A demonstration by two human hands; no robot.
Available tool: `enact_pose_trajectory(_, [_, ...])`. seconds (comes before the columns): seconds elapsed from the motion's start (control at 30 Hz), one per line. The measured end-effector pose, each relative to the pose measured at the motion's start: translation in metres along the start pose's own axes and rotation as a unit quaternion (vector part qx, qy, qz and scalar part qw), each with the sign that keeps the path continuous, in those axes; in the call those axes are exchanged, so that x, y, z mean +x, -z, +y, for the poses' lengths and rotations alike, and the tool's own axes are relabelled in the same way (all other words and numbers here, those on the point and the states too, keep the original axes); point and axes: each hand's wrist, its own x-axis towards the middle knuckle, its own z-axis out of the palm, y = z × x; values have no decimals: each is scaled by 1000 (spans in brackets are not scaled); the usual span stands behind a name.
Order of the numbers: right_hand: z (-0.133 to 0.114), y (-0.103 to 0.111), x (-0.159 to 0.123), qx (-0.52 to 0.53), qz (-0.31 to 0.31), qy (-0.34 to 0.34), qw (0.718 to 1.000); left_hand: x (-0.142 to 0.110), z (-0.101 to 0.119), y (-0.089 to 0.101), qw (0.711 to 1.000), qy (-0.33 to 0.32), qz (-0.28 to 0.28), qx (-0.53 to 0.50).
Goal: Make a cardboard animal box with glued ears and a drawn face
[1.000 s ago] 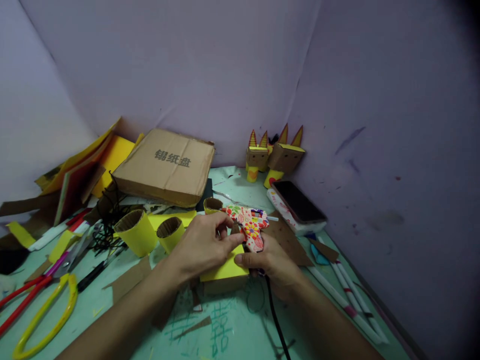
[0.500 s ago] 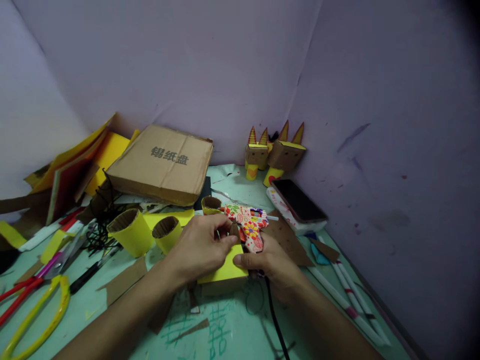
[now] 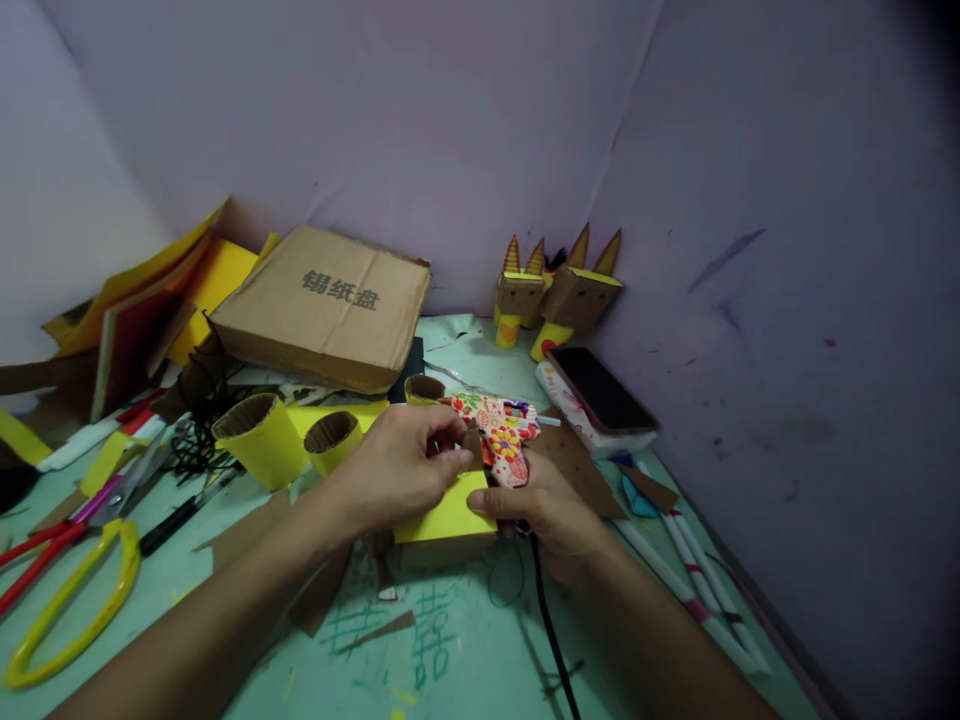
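Observation:
My left hand point(image 3: 405, 460) is closed, thumb and fingertips together at a small brown cardboard piece point(image 3: 474, 446) over the far right edge of a box with a yellow top point(image 3: 442, 508). The thumb of my right hand point(image 3: 551, 510) presses on the box's near right part; its other fingers are mostly hidden along the box's right side. Just beyond that hand is a flower-patterned glue gun point(image 3: 501, 432), nozzle to the left and a glue stick out of its back. Its handle is partly behind my right hand, so I cannot tell whether the fingers touch it.
Yellow cardboard tubes point(image 3: 264, 445), a utility knife point(image 3: 180, 518) and scissors point(image 3: 71, 535) lie left. Behind stand a flat cardboard box point(image 3: 322, 320) and eared cardboard figures point(image 3: 577, 300). A phone point(image 3: 604, 388) and white sticks point(image 3: 709, 590) are right; a black cord point(image 3: 546, 610) runs towards me.
The view has shifted slightly. The small cardboard piece in my left fingers has turned and shows a broader face. My right hand stays on the yellow-topped box.

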Motion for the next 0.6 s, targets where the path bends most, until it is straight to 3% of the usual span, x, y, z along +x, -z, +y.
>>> enact_pose_trajectory(0.6, [-4, -3, -2, 0, 4, 1, 1000, -2, 3, -6, 993, 16, 21, 113])
